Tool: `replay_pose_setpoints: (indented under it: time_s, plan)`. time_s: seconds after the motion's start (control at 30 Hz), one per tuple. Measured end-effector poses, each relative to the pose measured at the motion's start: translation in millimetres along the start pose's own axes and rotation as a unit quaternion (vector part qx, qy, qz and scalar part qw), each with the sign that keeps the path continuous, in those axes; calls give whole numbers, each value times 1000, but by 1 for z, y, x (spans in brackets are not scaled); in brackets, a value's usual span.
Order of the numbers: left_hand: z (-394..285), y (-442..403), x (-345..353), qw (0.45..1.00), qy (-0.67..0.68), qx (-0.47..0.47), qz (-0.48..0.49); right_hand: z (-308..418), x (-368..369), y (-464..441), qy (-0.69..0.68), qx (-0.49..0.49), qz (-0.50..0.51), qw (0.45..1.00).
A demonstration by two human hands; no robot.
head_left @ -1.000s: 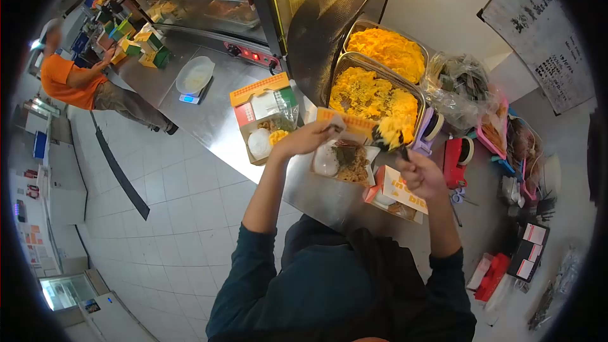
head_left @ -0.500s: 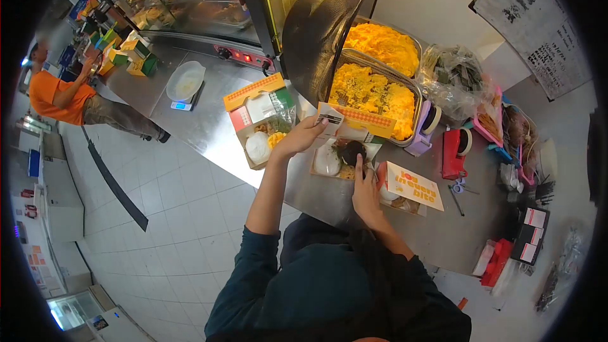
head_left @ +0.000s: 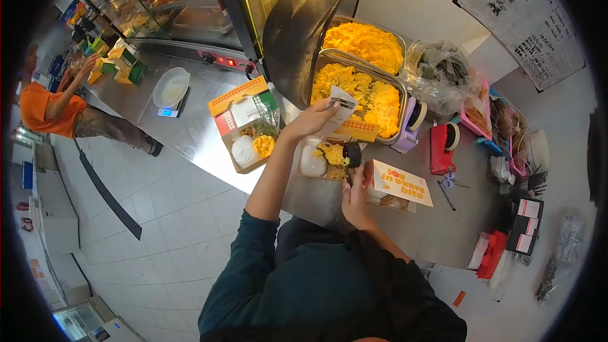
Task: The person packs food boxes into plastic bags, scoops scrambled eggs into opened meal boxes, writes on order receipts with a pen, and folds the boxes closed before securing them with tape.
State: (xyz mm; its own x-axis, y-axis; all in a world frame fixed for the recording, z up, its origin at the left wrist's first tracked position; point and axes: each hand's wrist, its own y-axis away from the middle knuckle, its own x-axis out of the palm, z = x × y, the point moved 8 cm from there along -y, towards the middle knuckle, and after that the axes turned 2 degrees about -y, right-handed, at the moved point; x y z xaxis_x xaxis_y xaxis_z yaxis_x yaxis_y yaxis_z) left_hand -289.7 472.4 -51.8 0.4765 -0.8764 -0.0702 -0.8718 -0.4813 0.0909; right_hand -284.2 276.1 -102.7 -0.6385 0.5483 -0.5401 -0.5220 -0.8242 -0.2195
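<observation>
My left hand [head_left: 311, 120] pinches a white printed paper slip [head_left: 342, 106] above the back of the middle food box [head_left: 305, 176]. White rice [head_left: 313, 161] fills that box's left side, with yellow scrambled egg [head_left: 330, 152] beside it. A black scoop [head_left: 352, 154] is tilted on its side over the box's right part, its handle in my right hand [head_left: 355, 201]. To the left sits an open box [head_left: 232, 147] of rice, egg and other food. Right of my right hand, another box has its printed lid [head_left: 401, 183] partly lowered.
Behind the boxes stand two metal trays of egg [head_left: 364, 41], beside a heated display cabinet [head_left: 244, 63]. A purple tape dispenser [head_left: 408, 136], red dispenser [head_left: 441, 150] and scissors [head_left: 449, 180] lie rightward. A scale [head_left: 170, 113] holds a plastic tub. A person in orange [head_left: 47, 111] works far left.
The scoop has turned from face down onto its side, and scrambled egg now shows beside the rice. My left hand has raised the paper slip slightly. The whole view has shifted a little.
</observation>
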Motion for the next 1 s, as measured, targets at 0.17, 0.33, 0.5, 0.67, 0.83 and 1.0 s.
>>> replay_pose_setpoints:
  time_s: [0.17, 0.33, 0.5, 0.67, 0.83, 1.0]
  plan:
    - [-4, -3, -7, 999, 19, -45, -16, 14, -19, 19, -629, 342, 145, 683]
    - [-16, 39, 11, 980, -39, -158, 113, -4, -104, 28, -766, 421, 146, 463]
    - [74, 35, 59, 976, -86, -139, 143, -32, -146, -41, -441, 327, 130, 825]
    - [109, 15, 85, 909, 354, -186, -119, -73, -101, -149, 6, 115, 162, 980]
    - [125, 7, 92, 815, 468, -124, -317, -38, -29, -235, 367, -142, 195, 898]
    - [127, 2, 89, 807, 429, -104, -392, -37, 38, -281, 456, -275, 92, 841]
